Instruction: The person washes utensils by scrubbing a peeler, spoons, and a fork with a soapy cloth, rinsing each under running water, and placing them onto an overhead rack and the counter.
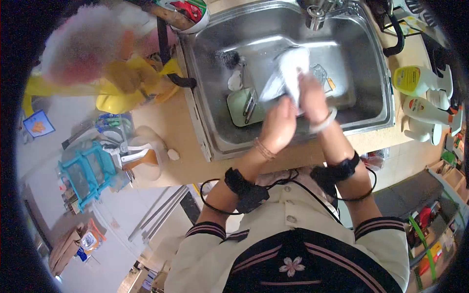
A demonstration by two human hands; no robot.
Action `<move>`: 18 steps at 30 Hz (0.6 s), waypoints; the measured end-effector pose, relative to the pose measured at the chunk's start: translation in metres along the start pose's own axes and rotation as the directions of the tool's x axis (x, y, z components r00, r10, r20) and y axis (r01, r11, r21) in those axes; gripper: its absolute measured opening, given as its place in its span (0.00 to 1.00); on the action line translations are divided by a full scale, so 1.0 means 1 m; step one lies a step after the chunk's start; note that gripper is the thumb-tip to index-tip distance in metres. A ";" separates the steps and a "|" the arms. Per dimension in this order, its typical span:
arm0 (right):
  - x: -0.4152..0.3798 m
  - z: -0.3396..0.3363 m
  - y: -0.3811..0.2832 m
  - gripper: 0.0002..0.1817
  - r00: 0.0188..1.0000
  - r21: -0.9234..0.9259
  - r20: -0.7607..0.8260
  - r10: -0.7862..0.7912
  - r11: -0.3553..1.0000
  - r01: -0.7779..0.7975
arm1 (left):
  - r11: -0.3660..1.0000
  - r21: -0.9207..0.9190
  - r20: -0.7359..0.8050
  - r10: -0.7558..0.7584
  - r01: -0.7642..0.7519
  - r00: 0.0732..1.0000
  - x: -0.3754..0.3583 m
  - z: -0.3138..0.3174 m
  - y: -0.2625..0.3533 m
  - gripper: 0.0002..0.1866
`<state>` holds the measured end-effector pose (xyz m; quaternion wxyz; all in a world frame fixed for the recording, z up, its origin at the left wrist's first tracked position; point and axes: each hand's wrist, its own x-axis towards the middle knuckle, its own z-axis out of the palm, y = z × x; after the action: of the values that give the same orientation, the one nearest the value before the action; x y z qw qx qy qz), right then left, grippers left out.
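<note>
Over the sink (361, 105), my right hand (312, 97) is closed on a white, cloth-like item (293, 68), smeared by motion. My left hand (281, 124) is at its lower edge, fingers bent together; they appear to pinch it, though the contact is partly blurred. Left of the hands, a pale green rectangular dish (235, 105) lies in the sink with cutlery (250, 105) on it. A dark scrubber (227, 59) and a whitish spoon-like utensil (235, 80) are further back. Right of the white item lies a clear object (320, 73) with an orange-yellow part.
The faucet (316, 17) reaches over the back of the sink. Spray bottles (415, 80) stand on the right counter. To the left are yellow gloves or bags (117, 100), a turquoise rack (90, 173) and a utensil holder (146, 156). A black handle (394, 39) juts out at right.
</note>
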<state>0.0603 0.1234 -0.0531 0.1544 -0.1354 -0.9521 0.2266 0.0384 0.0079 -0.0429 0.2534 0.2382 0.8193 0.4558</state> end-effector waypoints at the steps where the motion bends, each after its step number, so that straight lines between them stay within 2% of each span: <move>1: 0.000 0.005 -0.006 0.14 0.969 0.396 0.095 0.228 0.885 -0.246 | 0.999 -0.015 -0.003 -0.041 0.041 0.999 0.003 -0.004 0.001 0.13; 2: -0.004 0.007 -0.009 0.15 0.881 0.686 0.271 0.389 0.564 -0.460 | 0.996 -0.031 0.002 -0.087 0.087 0.996 0.004 -0.008 0.002 0.12; 3: -0.003 0.006 0.000 0.15 0.895 0.631 0.273 0.351 0.638 -0.443 | 0.997 -0.073 -0.001 -0.018 0.018 1.000 0.003 -0.007 0.002 0.13; 5: 0.005 0.004 0.010 0.19 0.849 0.779 0.271 0.454 0.415 -0.470 | 0.985 -0.155 0.123 -0.060 0.079 0.991 0.005 -0.018 0.010 0.13; 6: 0.009 -0.002 0.014 0.19 0.757 0.810 0.388 0.526 0.198 -0.553 | 0.977 -0.186 0.184 -0.073 0.108 0.980 0.006 -0.027 0.012 0.13; 7: 0.008 0.003 0.016 0.19 0.760 0.883 0.352 0.546 0.076 -0.463 | 0.976 -0.181 0.115 -0.100 0.119 0.988 0.008 -0.039 0.009 0.12; 8: 0.009 -0.001 0.014 0.18 0.800 0.842 0.300 0.521 0.250 -0.478 | 0.955 -0.270 -0.031 -0.134 0.121 0.991 0.011 -0.049 0.013 0.11; 10: 0.006 -0.013 0.005 0.17 0.867 0.679 0.225 0.445 0.567 -0.467 | 0.942 -0.327 -0.297 -0.023 -0.079 0.955 0.026 -0.057 0.013 0.10; 11: 0.004 -0.008 0.003 0.16 0.908 0.710 0.181 0.377 0.589 -0.386 | 0.936 -0.342 -0.281 -0.018 -0.083 0.959 0.031 -0.056 0.015 0.10; 13: 0.002 -0.009 -0.005 0.16 0.919 0.692 0.249 0.305 0.608 -0.389 | 0.925 -0.367 -0.257 0.004 -0.102 0.967 0.044 -0.055 0.017 0.10; 16: 0.003 -0.014 -0.010 0.15 0.909 0.664 0.333 0.251 0.623 -0.415 | 0.894 -0.441 -0.035 -0.108 0.082 0.993 0.055 -0.065 0.008 0.12; 18: 0.004 -0.020 -0.012 0.15 0.912 0.660 0.352 0.210 0.636 -0.400 | 0.767 -0.635 0.037 -0.087 0.091 0.996 0.057 -0.068 0.001 0.11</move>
<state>0.0613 0.1219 -0.0296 0.0367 -0.1953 -0.7602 0.6185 -0.0474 0.0012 -0.0224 0.3424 0.1007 0.6267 0.6927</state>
